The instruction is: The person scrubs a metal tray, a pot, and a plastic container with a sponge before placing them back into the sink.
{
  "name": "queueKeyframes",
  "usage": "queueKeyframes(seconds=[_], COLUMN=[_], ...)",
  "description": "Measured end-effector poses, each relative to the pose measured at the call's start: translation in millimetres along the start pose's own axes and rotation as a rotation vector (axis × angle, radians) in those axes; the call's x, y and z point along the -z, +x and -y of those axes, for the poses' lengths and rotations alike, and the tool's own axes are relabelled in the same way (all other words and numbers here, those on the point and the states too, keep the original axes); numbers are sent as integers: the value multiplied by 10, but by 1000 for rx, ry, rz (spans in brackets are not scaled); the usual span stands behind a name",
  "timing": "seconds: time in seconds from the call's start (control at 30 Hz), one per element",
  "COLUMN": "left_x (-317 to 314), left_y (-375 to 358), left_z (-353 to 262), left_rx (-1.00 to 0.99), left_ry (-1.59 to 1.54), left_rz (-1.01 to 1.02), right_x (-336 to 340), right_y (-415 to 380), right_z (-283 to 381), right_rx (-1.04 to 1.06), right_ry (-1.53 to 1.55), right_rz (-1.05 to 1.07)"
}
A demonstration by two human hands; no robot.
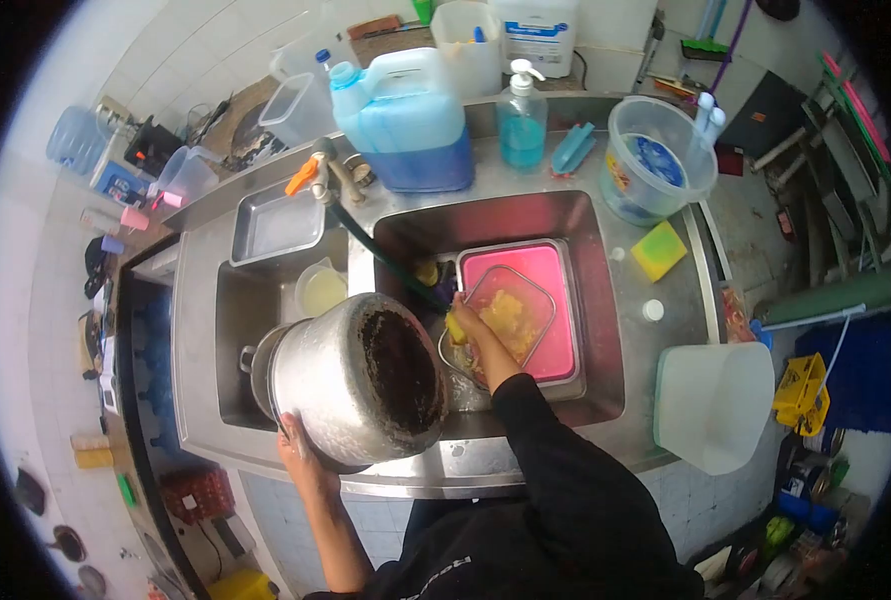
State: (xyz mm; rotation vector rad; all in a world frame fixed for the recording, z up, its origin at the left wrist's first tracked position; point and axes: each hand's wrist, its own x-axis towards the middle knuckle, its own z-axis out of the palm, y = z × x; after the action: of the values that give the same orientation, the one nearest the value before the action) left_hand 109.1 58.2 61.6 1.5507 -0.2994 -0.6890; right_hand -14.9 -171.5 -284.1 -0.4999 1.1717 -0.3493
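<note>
My left hand (pixel 307 462) grips the rim of a large metal pot (pixel 315 375), tilted on its side over the divider between the two basins. Its blackened base faces right. My right hand (pixel 483 338) is closed around a yellow sponge (pixel 455 329) in the right basin (pixel 600 330). Below that hand lies a pink tray (pixel 562 335), with a clear container holding yellowish, foamy water on it. A dark green hose (pixel 375 245) runs from the orange-handled tap (pixel 315 178) into this basin, close to my right hand.
A jug of blue liquid (pixel 405 125), a soap pump bottle (pixel 522 125) and a clear bucket (pixel 660 160) line the back. At right are a yellow-green sponge (pixel 659 251) and a translucent tub (pixel 715 405). A metal tray (pixel 277 226) and measuring jug (pixel 321 290) are left.
</note>
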Motion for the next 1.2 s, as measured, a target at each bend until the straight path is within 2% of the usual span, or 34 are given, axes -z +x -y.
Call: queueKeyframes(seconds=[0.1, 0.17, 0.27, 0.33, 0.43, 0.47, 0.5, 0.57, 0.63, 0.67, 0.7, 0.73, 0.77, 0.8, 0.83, 0.87, 0.9, 0.93, 1.0, 1.03, 1.07, 1.17, 1.2], left_x=[-45, -63, -160, -286, -475, -498, -499, -619, -748, -841, -864, -931, -999, -993, -1002, -1002, -1009, -990, -944, -903, -869, -716, -614], left_y=[-16, -14, -51, -138, -197, -138, -73, -119, -204, -319, -320, -439, -557, -554, -619, -615, -627, -669, -632, -604, -561, -377, -329], left_z=[76, 115, 130, 132, 128, 248, 346, 325, 363, 312, 410, 356, 176, 458, 578, 676, 680, 596, 717, 754, 754, 594, 479], left_rx=[-10, 3, 18, 25, 158, 210, 261, 353, 365, 360, 321, 241, 240, 79, 31, -291, -620, -547, -695, -770, -761, -693, -646], left_ry=[-24, -32, -23, -67, -94, -121, -151, -126, -79, -11, 43, 128, 396, 307, 275, 428, 583, 640, 734, 790, 840, 720, 650], left_rz=[55, 116, 150, 224, 261, 252, 231, 341, 411, 378, 498, 583, 661, 796, 902, 1005, 1090, 1217, 1255, 1273, 1274, 1299, 1279], right_x=[-2, 103, 135, 219, 391, 434, 539, 574, 945, 1053, 1360, 1544, 1686, 1802, 1922, 2042, 1993, 1931, 1634, 1471, 1314, 885, 844], right_y=[264, 425, -44, -937, -1614, -1926, -2182, -3363, -4004, -4308, -4482, -4641, -4784, -4882, -4883, -4837, -4838, -4817, -4717, -4628, -4513, -4036, -3842], right_z=[-201, -296, -210, 9, 108, 211, 294, 680, 728, 756, 689, 699, 725, 732, 670, 582, 603, 642, 670, 677, 689, 683, 667], right_rx=[296, 301, 370, 617, 546, 554, 762, 965, 1300, 1400, 1287, 1383, 1271, 1155, 1043, 918, 782, 957, 1273, 1309, 1344, 1151, 1123], right_ry=[-415, -365, -234, -699, -1397, -1204, -1056, -668, -666, -519, -515, -515, -580, -646, -880, -1111, -1337, -1225, -978, -937, -889, -861, -773], right_rz=[-565, -496, -385, -311, -297, -398, -404, -420, -703, -856, -1119, -1323, -1393, -1465, -1495, -1516, -1527, -1504, -1419, -1253, -1087, -620, -583])
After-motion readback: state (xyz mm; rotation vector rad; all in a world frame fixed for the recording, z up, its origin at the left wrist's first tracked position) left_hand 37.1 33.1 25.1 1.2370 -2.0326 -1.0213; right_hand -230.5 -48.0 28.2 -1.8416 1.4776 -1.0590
